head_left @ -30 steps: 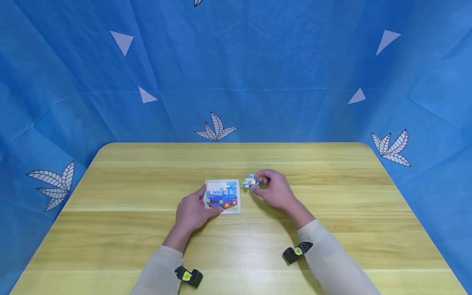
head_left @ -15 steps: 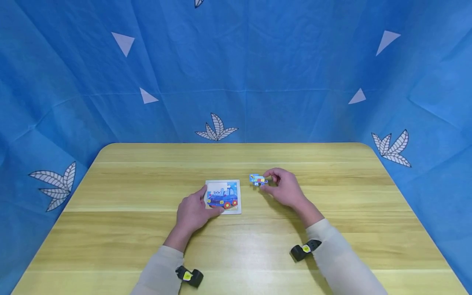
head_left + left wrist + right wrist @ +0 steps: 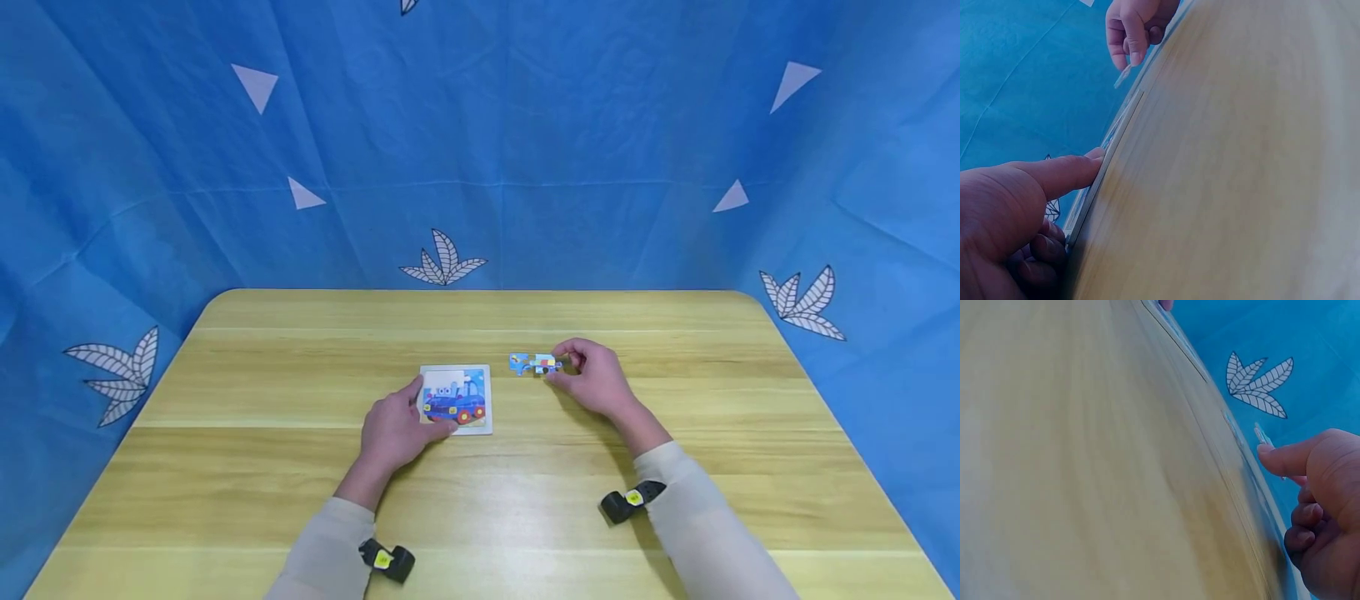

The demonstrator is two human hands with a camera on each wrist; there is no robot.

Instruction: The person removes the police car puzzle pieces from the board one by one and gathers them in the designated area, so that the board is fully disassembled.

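Note:
A square jigsaw puzzle (image 3: 454, 406) with a blue cartoon car lies in its white frame on the table, with a pale gap at its upper left. My left hand (image 3: 393, 428) grips the frame at its left side, thumb over the front edge; the left wrist view shows that thumb (image 3: 1069, 173) on the rim. To the right, my right hand (image 3: 592, 375) pinches a small puzzle piece (image 3: 545, 364) with coloured patches between thumb and forefinger. In the right wrist view the piece (image 3: 1261, 435) is tilted, raised above the tabletop. Just left of it a blue puzzle piece (image 3: 519, 362) lies on the wood.
The wooden table (image 3: 300, 350) has rounded far corners. Behind it and along both sides hangs a blue cloth (image 3: 562, 150) with white triangles and leaf prints. Each sleeve carries a black strap with a small camera, such as the right wrist camera (image 3: 618, 507).
My right hand has moved to the right with its pinched piece, away from the frame, and the blue piece on the table now shows more fully. My left hand has stayed on the frame.

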